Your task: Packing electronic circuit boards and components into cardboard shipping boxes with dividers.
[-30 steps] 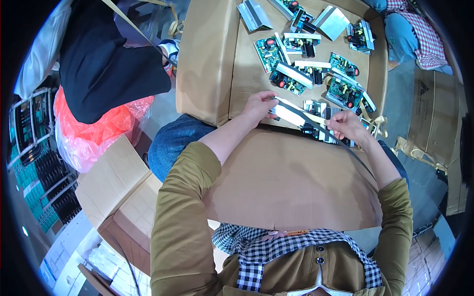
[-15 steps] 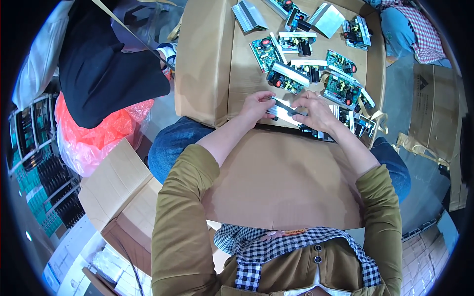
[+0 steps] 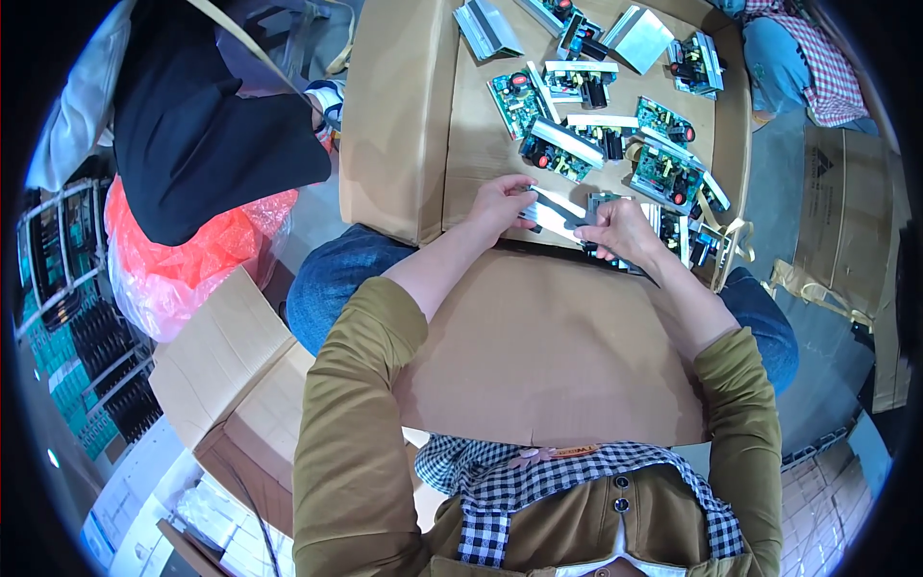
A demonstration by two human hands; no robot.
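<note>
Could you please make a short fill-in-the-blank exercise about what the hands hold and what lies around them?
1. The left hand and the right hand hold one flat, silver metal strip between ____.
2. The green circuit boards lie on a flat sheet of brown ____.
3. The person's sleeves are olive, and the collar has a ____ pattern.
4. Left of the person, a crumpled plastic bag is ____ in colour.

Missing words: them; cardboard; checked; orange-red
</note>
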